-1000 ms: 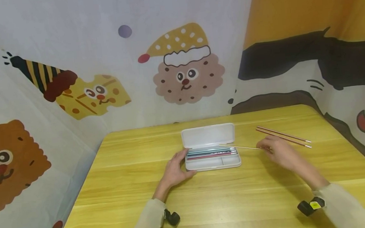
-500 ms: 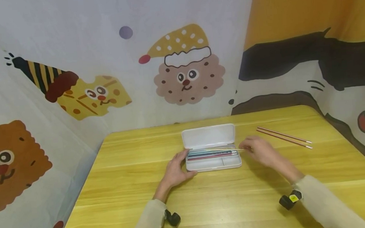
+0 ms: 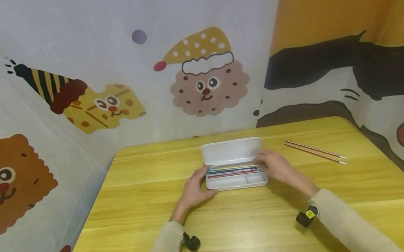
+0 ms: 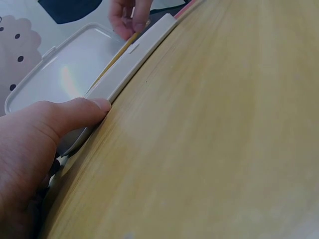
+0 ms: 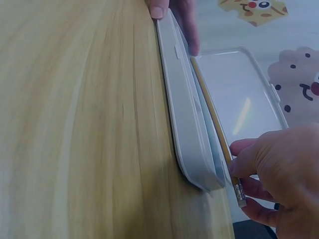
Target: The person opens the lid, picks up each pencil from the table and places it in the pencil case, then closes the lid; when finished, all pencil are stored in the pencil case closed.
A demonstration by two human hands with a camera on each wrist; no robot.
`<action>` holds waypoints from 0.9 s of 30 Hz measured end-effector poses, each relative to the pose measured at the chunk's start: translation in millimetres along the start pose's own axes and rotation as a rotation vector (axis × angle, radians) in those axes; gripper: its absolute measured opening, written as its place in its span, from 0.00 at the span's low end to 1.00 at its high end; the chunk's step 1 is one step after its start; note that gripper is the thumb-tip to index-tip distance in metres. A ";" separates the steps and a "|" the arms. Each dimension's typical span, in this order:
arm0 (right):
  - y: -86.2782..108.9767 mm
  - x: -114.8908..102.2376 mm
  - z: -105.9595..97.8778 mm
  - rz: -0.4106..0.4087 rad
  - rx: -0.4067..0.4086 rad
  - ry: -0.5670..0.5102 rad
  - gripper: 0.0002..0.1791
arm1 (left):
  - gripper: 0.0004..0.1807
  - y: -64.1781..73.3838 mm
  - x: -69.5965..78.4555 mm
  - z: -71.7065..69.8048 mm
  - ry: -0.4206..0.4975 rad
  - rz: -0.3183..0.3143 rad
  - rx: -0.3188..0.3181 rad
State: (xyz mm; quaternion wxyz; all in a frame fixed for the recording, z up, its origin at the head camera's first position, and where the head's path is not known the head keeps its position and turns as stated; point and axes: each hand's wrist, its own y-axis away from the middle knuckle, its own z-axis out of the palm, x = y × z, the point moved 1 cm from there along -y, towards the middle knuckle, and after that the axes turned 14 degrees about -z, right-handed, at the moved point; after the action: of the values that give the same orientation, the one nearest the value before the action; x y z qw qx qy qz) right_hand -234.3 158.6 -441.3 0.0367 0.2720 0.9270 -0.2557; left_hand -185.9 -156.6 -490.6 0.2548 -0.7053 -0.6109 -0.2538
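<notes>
A white pencil case (image 3: pixel 227 183) lies on the table, its lid (image 3: pixel 231 151) tipped back. My left hand (image 3: pixel 193 187) grips its left end, thumb at the front wall and fingers at the back. In the case's rear part lie several pencils (image 3: pixel 231 174), green, dark and red ones among them. With thumb and fingertips, my right hand (image 3: pixel 274 166) pinches a yellow pencil (image 5: pixel 212 104) near its end at the case's right side. The yellow pencil lies along the back of the case, its far end near the left fingers in the right wrist view.
Two reddish pencils (image 3: pixel 314 151) with white ends lie side by side on the wood-grain table (image 3: pixel 244 224), right of the case. A cloth (image 3: pixel 113 69) printed with cartoon figures hangs behind the table.
My right hand has moved left with the yellow pencil, bringing it from beside the case to over its rear part. The left hand stays at the case's left end.
</notes>
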 end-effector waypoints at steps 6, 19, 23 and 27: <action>-5.1 -2.1 5.0 0.003 0.001 -0.008 0.14 | 0.51 0.1 1.1 -0.2 0.000 0.009 0.001; -13.8 -5.1 15.8 -0.043 -0.001 -0.022 0.13 | 0.52 1.4 -0.1 0.0 -0.012 0.001 0.007; -15.8 -5.9 18.5 -0.050 -0.004 -0.027 0.13 | 0.52 2.3 0.5 -0.3 -0.003 0.004 0.007; -17.3 -6.8 19.4 -0.064 -0.008 -0.020 0.12 | 0.52 2.4 1.2 -0.6 -0.003 0.000 0.006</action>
State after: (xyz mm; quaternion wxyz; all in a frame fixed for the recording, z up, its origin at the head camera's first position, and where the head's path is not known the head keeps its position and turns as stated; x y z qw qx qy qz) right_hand -239.0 133.2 -448.9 0.0390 0.2395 0.9358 -0.2556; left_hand -183.4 -156.4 -489.5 0.2559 -0.7049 -0.6121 -0.2508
